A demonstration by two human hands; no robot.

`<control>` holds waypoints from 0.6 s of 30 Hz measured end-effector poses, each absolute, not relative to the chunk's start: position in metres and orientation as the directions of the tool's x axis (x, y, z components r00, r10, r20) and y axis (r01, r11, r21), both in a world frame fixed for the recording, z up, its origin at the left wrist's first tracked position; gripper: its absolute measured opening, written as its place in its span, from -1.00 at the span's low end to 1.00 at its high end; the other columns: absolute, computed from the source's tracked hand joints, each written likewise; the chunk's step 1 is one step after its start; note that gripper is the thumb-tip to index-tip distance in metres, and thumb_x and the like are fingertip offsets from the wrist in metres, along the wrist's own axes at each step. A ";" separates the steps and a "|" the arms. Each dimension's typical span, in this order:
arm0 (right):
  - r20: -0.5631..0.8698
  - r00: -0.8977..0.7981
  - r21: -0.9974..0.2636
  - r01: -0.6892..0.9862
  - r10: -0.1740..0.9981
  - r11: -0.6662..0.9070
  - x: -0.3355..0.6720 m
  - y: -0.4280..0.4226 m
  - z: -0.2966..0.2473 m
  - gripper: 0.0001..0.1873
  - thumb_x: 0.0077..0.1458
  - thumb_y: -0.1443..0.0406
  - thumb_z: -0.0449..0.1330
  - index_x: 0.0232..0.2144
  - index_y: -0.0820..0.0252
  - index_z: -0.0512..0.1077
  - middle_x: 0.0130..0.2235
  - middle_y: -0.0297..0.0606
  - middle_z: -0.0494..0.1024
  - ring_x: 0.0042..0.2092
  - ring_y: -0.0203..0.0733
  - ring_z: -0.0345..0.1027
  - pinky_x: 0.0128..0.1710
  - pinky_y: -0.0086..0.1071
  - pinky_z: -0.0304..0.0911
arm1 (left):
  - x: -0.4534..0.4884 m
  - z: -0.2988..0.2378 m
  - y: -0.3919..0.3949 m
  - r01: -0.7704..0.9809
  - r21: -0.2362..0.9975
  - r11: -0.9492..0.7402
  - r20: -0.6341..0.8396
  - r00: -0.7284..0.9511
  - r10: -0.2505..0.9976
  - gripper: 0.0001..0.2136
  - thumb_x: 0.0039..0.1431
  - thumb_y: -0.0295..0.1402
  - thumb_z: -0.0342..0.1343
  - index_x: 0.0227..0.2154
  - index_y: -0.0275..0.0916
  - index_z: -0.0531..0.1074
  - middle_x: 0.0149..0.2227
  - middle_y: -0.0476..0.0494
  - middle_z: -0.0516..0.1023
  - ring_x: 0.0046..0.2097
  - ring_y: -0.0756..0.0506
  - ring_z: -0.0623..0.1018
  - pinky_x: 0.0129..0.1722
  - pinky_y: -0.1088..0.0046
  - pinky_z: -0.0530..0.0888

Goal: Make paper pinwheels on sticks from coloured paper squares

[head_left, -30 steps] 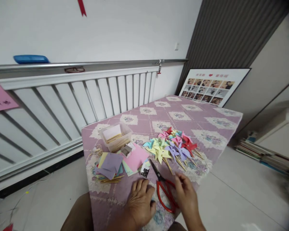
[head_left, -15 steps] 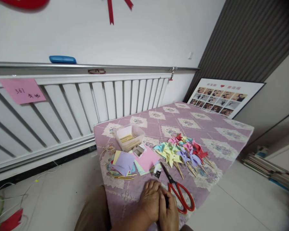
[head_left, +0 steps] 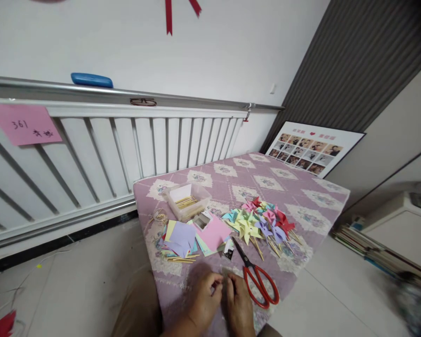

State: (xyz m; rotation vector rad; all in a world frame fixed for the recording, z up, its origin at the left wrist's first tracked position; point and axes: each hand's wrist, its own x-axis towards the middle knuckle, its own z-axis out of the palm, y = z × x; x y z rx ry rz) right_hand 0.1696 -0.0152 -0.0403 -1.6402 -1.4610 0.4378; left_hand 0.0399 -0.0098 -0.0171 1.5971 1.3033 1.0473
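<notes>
My left hand (head_left: 204,299) and my right hand (head_left: 239,304) meet at the near edge of the purple patterned table (head_left: 294,220). Both pinch something small between their fingertips; I cannot make out what it is. Red-handled scissors (head_left: 256,276) lie just right of my right hand. Beyond them sits a heap of paper pinwheels (head_left: 257,221) in several colours on wooden sticks. A stack of coloured paper squares (head_left: 192,235) lies ahead of my left hand.
A clear plastic box (head_left: 187,200) with sticks and paper stands behind the squares. A white radiator (head_left: 108,150) lines the wall on the left. A framed photo collage (head_left: 314,147) leans at the far end. Books (head_left: 368,250) are stacked on the floor at the right.
My right hand left the scissors and came over to my left hand; both now pinch together at the table's near edge. The camera view shifted slightly.
</notes>
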 end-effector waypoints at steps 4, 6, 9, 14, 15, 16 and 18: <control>0.347 0.164 -0.683 0.719 0.923 0.129 0.168 -0.013 -0.043 -0.65 0.19 0.12 -0.04 -0.25 0.23 0.42 -0.25 -0.04 0.55 -0.18 -0.01 0.43 -0.14 -0.12 0.34 | -0.005 0.012 0.022 0.475 0.841 -0.261 0.276 0.038 0.960 -0.82 0.07 -0.55 -0.04 -0.41 -0.23 0.45 -0.36 -0.09 0.51 -0.25 -0.05 0.47 -0.20 0.43 0.39; 0.366 0.149 -0.656 0.741 0.919 0.141 0.167 -0.013 -0.043 -0.66 0.20 0.13 -0.05 -0.26 0.23 0.42 -0.27 -0.06 0.55 -0.20 -0.02 0.44 -0.16 -0.14 0.35 | -0.027 0.029 0.048 0.664 0.697 -0.271 0.305 0.067 0.950 -0.82 0.13 -0.52 -0.06 -0.35 -0.23 0.45 -0.32 -0.10 0.51 -0.22 -0.04 0.47 -0.19 0.46 0.38; 0.370 0.143 -0.647 0.749 0.918 0.144 0.165 -0.013 -0.041 -0.68 0.20 0.14 -0.03 -0.30 0.21 0.42 -0.30 -0.10 0.54 -0.24 -0.04 0.44 -0.20 -0.18 0.35 | -0.050 0.045 0.089 0.810 0.508 -0.294 0.273 0.172 0.946 -0.80 0.17 -0.47 -0.07 -0.32 -0.23 0.47 -0.27 -0.14 0.50 -0.17 -0.06 0.46 -0.13 0.44 0.36; 0.367 0.135 -0.634 0.761 0.920 0.141 0.162 -0.015 -0.038 -0.75 0.19 0.19 0.00 -0.31 0.19 0.41 -0.31 -0.13 0.53 -0.24 -0.06 0.42 -0.18 -0.19 0.34 | -0.051 0.045 0.132 0.847 0.343 -0.407 0.172 0.369 0.913 -0.81 0.13 -0.45 -0.02 -0.34 -0.22 0.52 -0.26 -0.19 0.51 -0.17 -0.12 0.47 -0.15 0.36 0.37; 0.365 0.134 -0.631 0.763 0.921 0.139 0.162 -0.015 -0.038 -0.76 0.18 0.20 0.01 -0.31 0.19 0.41 -0.31 -0.14 0.53 -0.24 -0.06 0.42 -0.18 -0.19 0.33 | -0.048 0.043 0.136 0.846 0.310 -0.433 0.145 0.409 0.901 -0.81 0.13 -0.45 -0.02 -0.35 -0.23 0.52 -0.26 -0.20 0.51 -0.17 -0.13 0.47 -0.16 0.35 0.37; 0.364 0.134 -0.629 0.765 0.922 0.137 0.162 -0.015 -0.038 -0.77 0.18 0.21 0.01 -0.32 0.19 0.41 -0.32 -0.14 0.52 -0.24 -0.06 0.42 -0.19 -0.20 0.33 | -0.045 0.041 0.139 0.844 0.279 -0.458 0.116 0.444 0.889 -0.81 0.13 -0.46 -0.02 -0.36 -0.24 0.53 -0.27 -0.21 0.52 -0.17 -0.14 0.47 -0.16 0.34 0.37; 0.362 0.133 -0.624 0.769 0.923 0.134 0.162 -0.016 -0.037 -0.78 0.18 0.22 0.01 -0.33 0.18 0.41 -0.33 -0.15 0.52 -0.25 -0.07 0.42 -0.20 -0.20 0.33 | -0.038 0.039 0.144 0.841 0.220 -0.495 0.061 0.495 0.867 -0.80 0.12 -0.48 -0.02 -0.35 -0.26 0.53 -0.27 -0.24 0.53 -0.17 -0.17 0.48 -0.17 0.31 0.38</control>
